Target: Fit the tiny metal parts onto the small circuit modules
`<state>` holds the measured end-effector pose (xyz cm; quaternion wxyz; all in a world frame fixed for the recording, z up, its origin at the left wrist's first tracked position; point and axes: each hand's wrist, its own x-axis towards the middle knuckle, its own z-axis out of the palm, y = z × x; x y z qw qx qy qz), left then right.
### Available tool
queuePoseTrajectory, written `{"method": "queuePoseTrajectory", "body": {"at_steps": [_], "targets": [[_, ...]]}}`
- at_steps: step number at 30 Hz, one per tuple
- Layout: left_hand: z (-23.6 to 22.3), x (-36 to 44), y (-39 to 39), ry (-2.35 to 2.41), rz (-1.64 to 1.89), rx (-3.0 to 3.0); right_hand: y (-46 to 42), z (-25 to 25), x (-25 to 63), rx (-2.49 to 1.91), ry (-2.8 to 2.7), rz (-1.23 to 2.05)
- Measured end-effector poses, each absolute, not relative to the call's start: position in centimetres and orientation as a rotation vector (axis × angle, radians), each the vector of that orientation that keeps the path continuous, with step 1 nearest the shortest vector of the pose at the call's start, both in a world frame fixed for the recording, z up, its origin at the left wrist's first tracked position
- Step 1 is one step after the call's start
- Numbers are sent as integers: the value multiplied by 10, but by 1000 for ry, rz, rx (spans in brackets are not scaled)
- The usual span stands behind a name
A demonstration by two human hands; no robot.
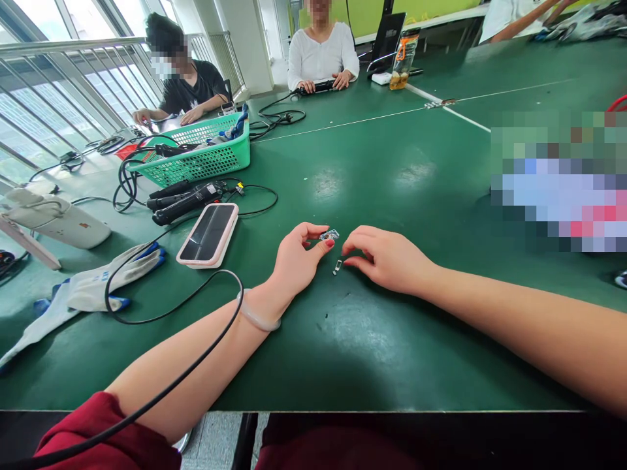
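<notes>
My left hand pinches a small, flat, light-coloured piece between thumb and forefinger; it looks like a little circuit board, though its detail is too fine to make out. Just below it is a tiny silver-white rectangular part, with a dark opening. My right hand is curved beside that part, thumb and forefinger slightly apart with their tips close to it. Whether they touch it I cannot tell. Both hands are low over the green table.
A phone in a pink case, work gloves, a black tool and a green basket of cables are on the left. One black cable crosses over my left forearm. Other people sit at the far side, near a bottle.
</notes>
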<state>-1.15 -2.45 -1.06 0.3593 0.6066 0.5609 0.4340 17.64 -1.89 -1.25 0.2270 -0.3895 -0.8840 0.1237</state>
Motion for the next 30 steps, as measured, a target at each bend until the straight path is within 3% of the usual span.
{"method": "queuePoseTrajectory", "body": {"at_steps": [17,30], "targets": [[-15,-12,-23,1431,1114,1580,-14,-14,178,-1182,-2537,377],[-15,-12,-23,1426,1124,1598,-23,-20,175,-806,-2622,244]]}}
